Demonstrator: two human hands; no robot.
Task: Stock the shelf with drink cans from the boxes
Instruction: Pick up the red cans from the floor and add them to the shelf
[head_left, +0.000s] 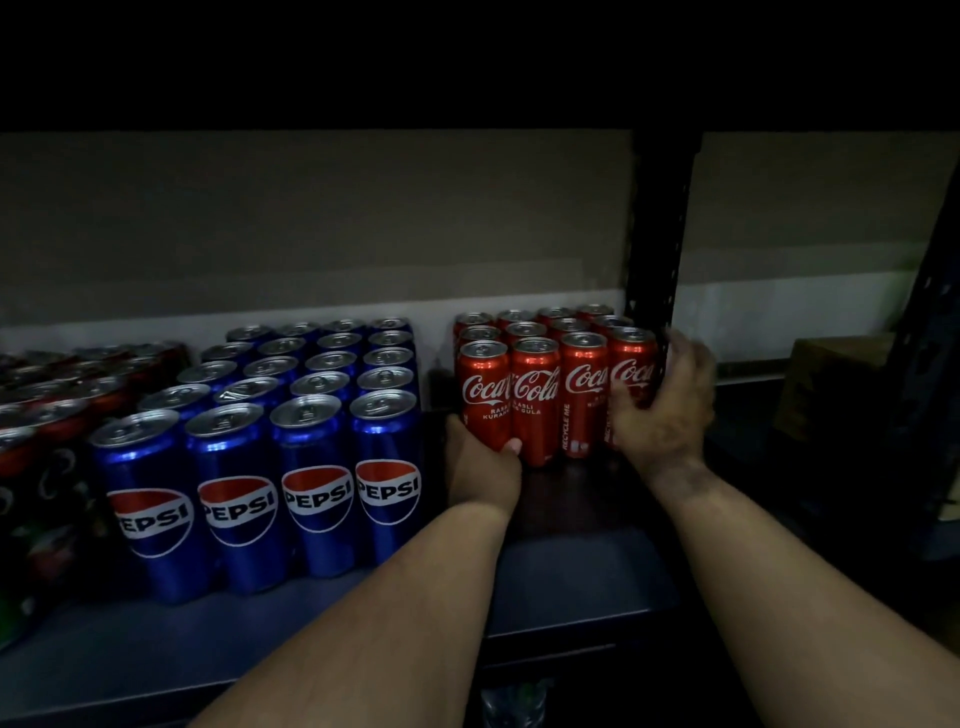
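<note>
I see the left hand gripping the near-left corner of the red Coca-Cola cans, thumb curled onto the front of the corner can; the right hand wraps the near-right corner can, fingers bent around its side, though blur makes the fingertips hard to read; between both hands the red block stands upright in tight rows on the shelf, set back from its near edge, just left of the black upright post; to the left, apart by a narrow gap, stand the blue Pepsi cans; further left sit darker cans, dimly lit.
</note>
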